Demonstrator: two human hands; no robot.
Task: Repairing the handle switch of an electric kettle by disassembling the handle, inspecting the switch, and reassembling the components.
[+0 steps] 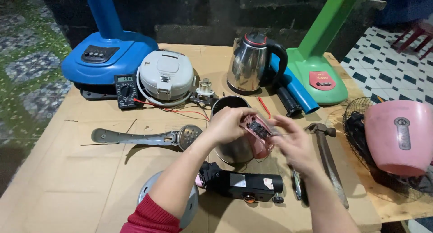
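Left hand [228, 123] clasped over the rim of an open steel kettle [232, 145] near the middle of the cardboard-covered table [90, 170], steadying its pink handle [259, 140] — dark switch parts exposed in the handle's top. Right hand [293, 140] just beside that handle, fingers blurred; cannot tell whether anything is pinched between them.

Toward the near edge, just in front of the kettle: a black motor-like unit [241, 185] and a round grey base [191, 201]. Left of the kettle — a grey lid arm with a perforated disc [144, 137]. Right of it, a hammer [329, 156].

Along the far edge: blue fan base [106, 57], multimeter [126, 90], white rice cooker [166, 77], second steel kettle [250, 63], green fan base [318, 75]. At the right edge, a pink fan body [399, 136] on its wire guard.
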